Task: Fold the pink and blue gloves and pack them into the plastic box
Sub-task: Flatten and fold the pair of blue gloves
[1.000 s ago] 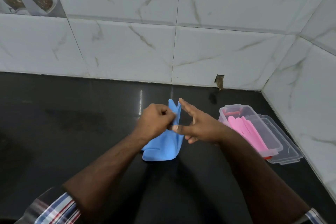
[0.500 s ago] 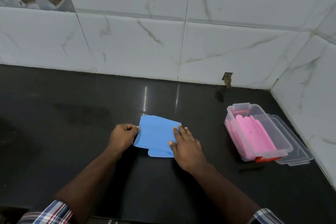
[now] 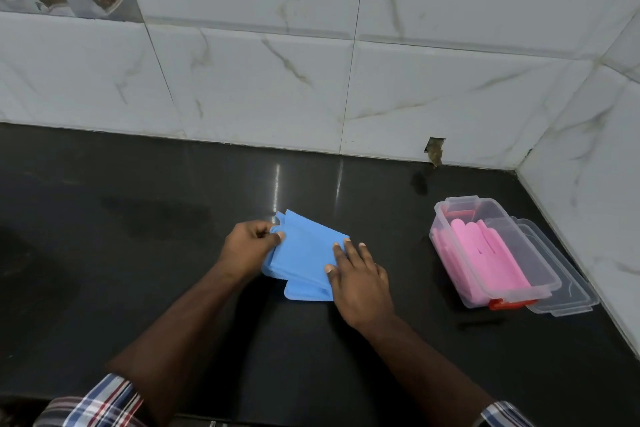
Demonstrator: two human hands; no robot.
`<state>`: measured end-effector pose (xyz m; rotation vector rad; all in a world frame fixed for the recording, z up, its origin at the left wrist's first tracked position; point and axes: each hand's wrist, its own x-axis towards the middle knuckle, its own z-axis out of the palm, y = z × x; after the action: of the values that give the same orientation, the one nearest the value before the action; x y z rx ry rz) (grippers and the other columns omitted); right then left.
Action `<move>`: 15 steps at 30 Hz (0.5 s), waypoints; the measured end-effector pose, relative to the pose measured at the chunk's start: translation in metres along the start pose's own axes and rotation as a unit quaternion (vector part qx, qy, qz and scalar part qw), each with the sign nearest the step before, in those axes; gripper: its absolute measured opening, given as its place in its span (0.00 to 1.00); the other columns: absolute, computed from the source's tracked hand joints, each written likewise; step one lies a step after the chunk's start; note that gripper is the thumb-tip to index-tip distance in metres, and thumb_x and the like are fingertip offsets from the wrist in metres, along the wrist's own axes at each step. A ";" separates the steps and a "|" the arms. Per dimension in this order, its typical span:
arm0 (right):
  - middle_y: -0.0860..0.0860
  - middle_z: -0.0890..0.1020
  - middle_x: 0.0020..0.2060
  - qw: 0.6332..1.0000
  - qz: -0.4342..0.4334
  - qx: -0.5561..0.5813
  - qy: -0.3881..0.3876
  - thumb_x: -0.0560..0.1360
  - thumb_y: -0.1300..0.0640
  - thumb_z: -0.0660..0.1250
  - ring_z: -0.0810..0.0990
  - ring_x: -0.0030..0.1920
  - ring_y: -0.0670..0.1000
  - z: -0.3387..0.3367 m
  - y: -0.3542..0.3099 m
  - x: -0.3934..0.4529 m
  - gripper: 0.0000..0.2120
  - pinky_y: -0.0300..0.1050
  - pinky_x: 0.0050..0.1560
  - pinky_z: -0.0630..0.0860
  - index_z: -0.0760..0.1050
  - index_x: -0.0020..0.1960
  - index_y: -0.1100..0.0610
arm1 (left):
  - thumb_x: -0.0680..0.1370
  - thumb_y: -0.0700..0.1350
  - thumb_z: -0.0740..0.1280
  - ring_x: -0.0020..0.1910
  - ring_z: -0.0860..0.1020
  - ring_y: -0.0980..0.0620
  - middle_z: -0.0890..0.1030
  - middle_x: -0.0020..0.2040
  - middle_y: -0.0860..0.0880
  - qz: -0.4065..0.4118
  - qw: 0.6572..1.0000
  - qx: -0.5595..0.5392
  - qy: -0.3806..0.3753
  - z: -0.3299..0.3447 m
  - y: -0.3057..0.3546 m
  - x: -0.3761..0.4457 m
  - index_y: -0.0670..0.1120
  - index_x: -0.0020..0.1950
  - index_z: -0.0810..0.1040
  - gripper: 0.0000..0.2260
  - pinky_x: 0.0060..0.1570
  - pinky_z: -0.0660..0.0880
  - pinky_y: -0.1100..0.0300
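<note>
Left hand [image 3: 252, 246] pinches blue gloves [image 3: 304, 253] at left edge; right hand [image 3: 358, 274] presses flat, fingers straight. Crease firmly, keep edges aligned before moving to plastic box [image 3: 540, 274].

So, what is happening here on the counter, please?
A person is folding the blue gloves on the black counter. The left hand pinches the gloves' left edge, and the right hand presses flat on their right side. The pink gloves already lie inside the clear plastic box to the right, which is open, with its lid lying beside it, partly under it. The blue gloves are not yet packed.
</note>
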<state>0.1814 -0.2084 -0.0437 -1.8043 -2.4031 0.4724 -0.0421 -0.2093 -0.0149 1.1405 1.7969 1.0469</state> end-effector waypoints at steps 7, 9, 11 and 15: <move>0.45 0.54 0.79 1.000 -0.010 -0.022 0.005 0.83 0.43 0.45 0.46 0.79 0.53 0.002 0.003 0.002 0.25 0.56 0.75 0.53 0.52 0.79 0.46 | 0.77 0.42 0.67 0.40 0.81 0.49 0.86 0.41 0.47 -0.095 0.995 0.005 0.006 0.001 -0.025 0.006 0.45 0.41 0.85 0.08 0.46 0.77 0.54; 0.45 0.55 0.79 0.999 -0.012 -0.029 0.004 0.83 0.43 0.45 0.46 0.79 0.54 0.003 0.001 0.003 0.25 0.57 0.74 0.53 0.53 0.79 0.45 | 0.75 0.45 0.66 0.38 0.78 0.49 0.84 0.39 0.47 -0.098 0.995 0.006 0.006 0.001 -0.026 0.007 0.42 0.41 0.83 0.09 0.44 0.75 0.54; 0.45 0.56 0.79 0.999 -0.012 -0.036 0.009 0.83 0.43 0.45 0.47 0.79 0.54 0.003 -0.001 0.003 0.24 0.57 0.74 0.53 0.54 0.78 0.45 | 0.72 0.48 0.64 0.36 0.76 0.49 0.80 0.35 0.48 -0.100 0.995 0.017 0.011 0.002 -0.027 0.007 0.40 0.38 0.79 0.12 0.41 0.72 0.55; 0.44 0.58 0.79 0.999 -0.003 -0.048 0.023 0.83 0.42 0.46 0.49 0.79 0.55 0.004 -0.006 0.004 0.24 0.57 0.72 0.55 0.56 0.78 0.45 | 0.76 0.53 0.69 0.33 0.74 0.49 0.77 0.31 0.49 -0.084 0.995 0.040 0.024 0.008 -0.030 0.006 0.44 0.33 0.74 0.17 0.38 0.70 0.56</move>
<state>0.1742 -0.2071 -0.0460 -1.8244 -2.4374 0.3160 -0.0460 -0.2101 -0.0458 0.9986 1.9521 0.9168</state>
